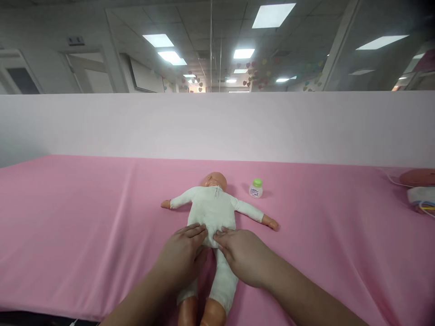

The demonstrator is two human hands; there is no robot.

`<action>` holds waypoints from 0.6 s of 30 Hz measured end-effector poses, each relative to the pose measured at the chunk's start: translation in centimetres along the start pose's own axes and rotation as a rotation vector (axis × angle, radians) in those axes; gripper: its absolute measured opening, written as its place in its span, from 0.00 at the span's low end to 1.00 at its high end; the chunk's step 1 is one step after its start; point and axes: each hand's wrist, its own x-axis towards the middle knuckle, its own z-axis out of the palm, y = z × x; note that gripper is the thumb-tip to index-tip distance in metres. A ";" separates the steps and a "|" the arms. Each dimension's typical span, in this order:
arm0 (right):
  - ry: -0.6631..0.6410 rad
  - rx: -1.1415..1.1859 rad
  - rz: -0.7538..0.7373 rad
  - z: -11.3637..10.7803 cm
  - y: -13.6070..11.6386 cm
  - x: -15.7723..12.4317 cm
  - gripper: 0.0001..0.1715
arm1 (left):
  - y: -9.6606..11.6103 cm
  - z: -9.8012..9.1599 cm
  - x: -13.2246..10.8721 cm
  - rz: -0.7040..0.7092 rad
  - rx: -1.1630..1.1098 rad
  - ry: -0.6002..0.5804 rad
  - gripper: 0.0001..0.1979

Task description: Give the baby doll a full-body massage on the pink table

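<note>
A baby doll (212, 210) in a white suit lies face down on the pink sheet (84, 217), head away from me, arms spread to both sides. My left hand (181, 256) rests flat on the doll's lower back and left hip, fingers stretched out together. My right hand (243, 256) lies flat on the right side of the lower back, fingertips nearly meeting those of the left hand. Neither hand grips anything. The doll's bare legs stick out between my forearms at the bottom edge.
A small white bottle with a green cap (256, 188) stands to the right of the doll's head. At the far right edge lie a reddish object (419, 176) and a pale bundle with cords (423, 199). A white partition (217, 127) runs behind the table.
</note>
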 end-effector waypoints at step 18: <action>0.016 0.085 0.056 0.1 0.6 1.3 0.35 | -0.3 -0.5 3.3 -0.018 -0.144 -0.094 0.22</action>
